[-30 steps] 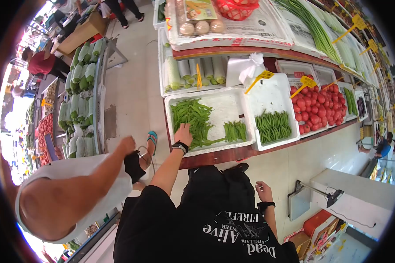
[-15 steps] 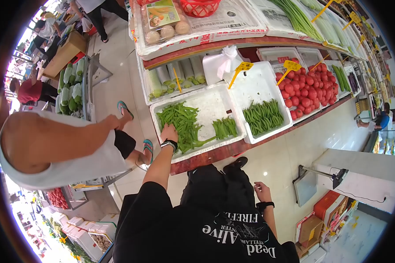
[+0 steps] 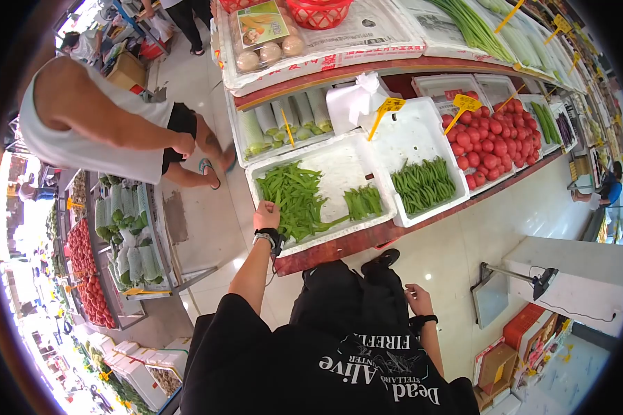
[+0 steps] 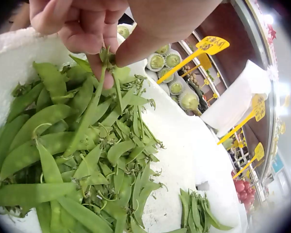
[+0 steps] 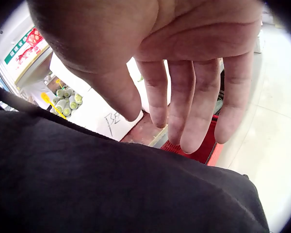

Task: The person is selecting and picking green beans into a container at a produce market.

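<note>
My left hand (image 3: 267, 216) is over the near left corner of a white foam box (image 3: 349, 155). In the left wrist view, its thumb and fingers pinch a couple of snow pea pods (image 4: 90, 114) by their stem ends, and the pods hang down over the heap. A loose pile of snow peas (image 3: 291, 197) fills the left side of the box, with a smaller bunch of pods (image 3: 364, 203) at its right. My right hand (image 3: 418, 299) hangs by my side, fingers relaxed and holding nothing; the right wrist view shows dark clothing close to it.
To the right stand a foam box of green peppers (image 3: 422, 185) and a tray of tomatoes (image 3: 490, 149). Wrapped pale gourds (image 3: 291, 114) lie behind, near a white plastic bag (image 3: 356, 97). A person in a white vest (image 3: 93, 131) is in the aisle at left.
My left hand has drawn back from the pile toward the box's near left edge. The person in the white vest has moved farther up the aisle. My right hand stays low.
</note>
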Motion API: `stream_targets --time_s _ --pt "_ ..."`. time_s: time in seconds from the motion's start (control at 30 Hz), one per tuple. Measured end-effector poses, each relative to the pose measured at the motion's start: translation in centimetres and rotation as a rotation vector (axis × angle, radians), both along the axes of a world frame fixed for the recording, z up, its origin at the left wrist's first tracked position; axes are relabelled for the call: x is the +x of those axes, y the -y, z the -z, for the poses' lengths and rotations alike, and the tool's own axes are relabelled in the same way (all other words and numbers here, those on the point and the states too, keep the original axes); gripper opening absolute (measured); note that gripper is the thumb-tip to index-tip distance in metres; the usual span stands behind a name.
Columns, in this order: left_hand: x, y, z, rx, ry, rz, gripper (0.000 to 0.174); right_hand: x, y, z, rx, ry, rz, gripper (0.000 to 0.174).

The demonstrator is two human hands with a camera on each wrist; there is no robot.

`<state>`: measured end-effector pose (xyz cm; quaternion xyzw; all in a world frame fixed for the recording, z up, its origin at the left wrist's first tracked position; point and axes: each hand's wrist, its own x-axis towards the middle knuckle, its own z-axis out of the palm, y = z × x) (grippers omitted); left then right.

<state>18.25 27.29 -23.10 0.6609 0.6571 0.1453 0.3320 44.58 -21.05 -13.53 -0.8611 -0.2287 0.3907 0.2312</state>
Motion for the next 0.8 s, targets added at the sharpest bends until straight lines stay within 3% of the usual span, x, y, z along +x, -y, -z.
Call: stream_targets --time_s 0.23,0.33,0.53,0.63,0.8 --pt "-1.3 0.7 1.2 0.085 0.088 -0.030 0.027 0.1 -0.6 0.0 -0.007 -0.010 -0.011 0.028" --pt "-1.5 1.0 0.4 -0.001 0.106 -0.061 0.030 0.1 -0.5 0.1 0.003 -0.010 -0.010 0.028" --pt "-1.3 1.2 0.2 0.001 0.236 -0.116 0.026 0.2 0.4 1.1 0.013 -0.001 -0.016 0.028" --pt "0.5 2.2 -3.5 0.019 0.220 0.115 0.025 0.0 0.8 1.1 0.017 0.020 -0.011 0.027" --pt "4.2 3.9 -2.9 -0.127 0.281 0.463 0.022 -0.6 1.4 1.6 0.014 0.017 0.008 0.025"
